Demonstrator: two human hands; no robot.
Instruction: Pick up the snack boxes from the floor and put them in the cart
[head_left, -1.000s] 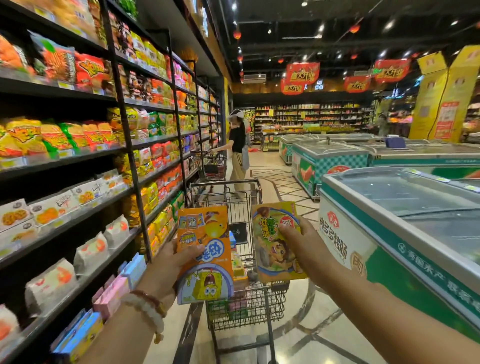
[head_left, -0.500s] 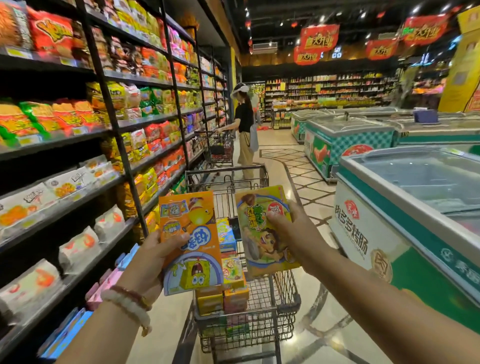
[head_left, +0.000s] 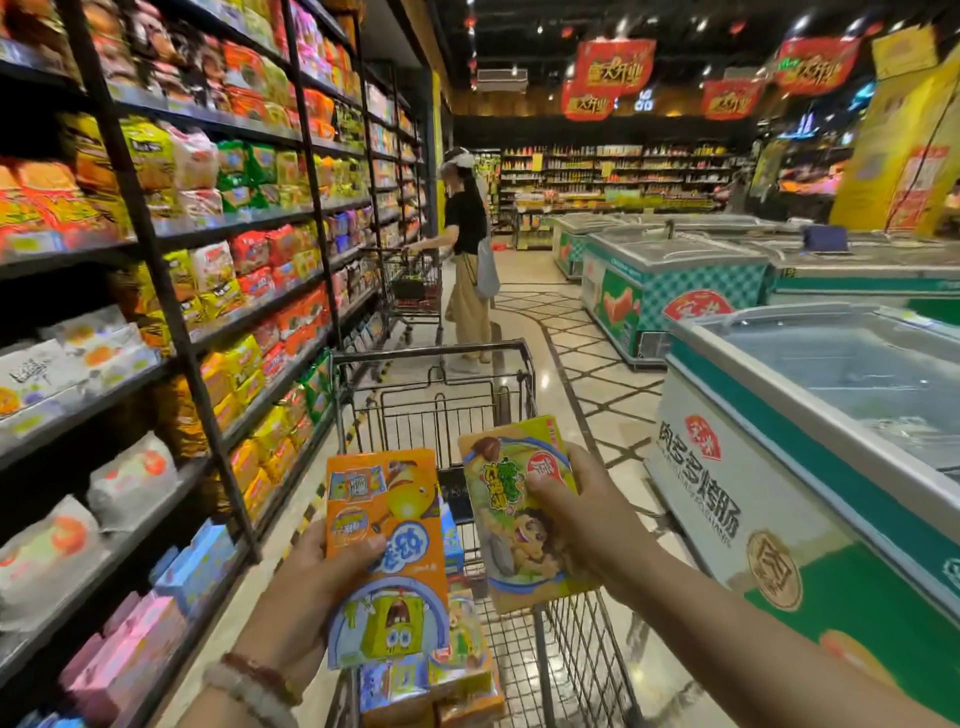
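Supermarket aisle, seen from the wearer's head. Far left: snack shelves (head_left: 171, 270) stocked with bagged goods, well apart from both hands. Left hand (head_left: 311, 587), wrist ringed by beaded bracelets (head_left: 254, 686): grips an orange snack box (head_left: 384, 551) upright, thumb (head_left: 363, 548) pressed across the printed front, remaining fingers hidden behind the box, so their spread cannot be told. The box's lower end shows a yellow cartoon figure and hangs over the wire shopping cart (head_left: 571, 639). Below the left thumb, inside the cart basket: further snack boxes (head_left: 452, 670) lying in a heap. Right hand (head_left: 582, 514): holds a green-yellow snack box (head_left: 514, 514) tilted slightly rightward, thumb (head_left: 543, 488) on the front face, other fingers curled round the right edge and back. The two held boxes stand just beside each other, apart, both above the cart. Beyond the fingertips: another shopper (head_left: 467, 260) with a second cart (head_left: 413, 286). Right of the right hand: chest freezers (head_left: 779, 467) along the aisle.
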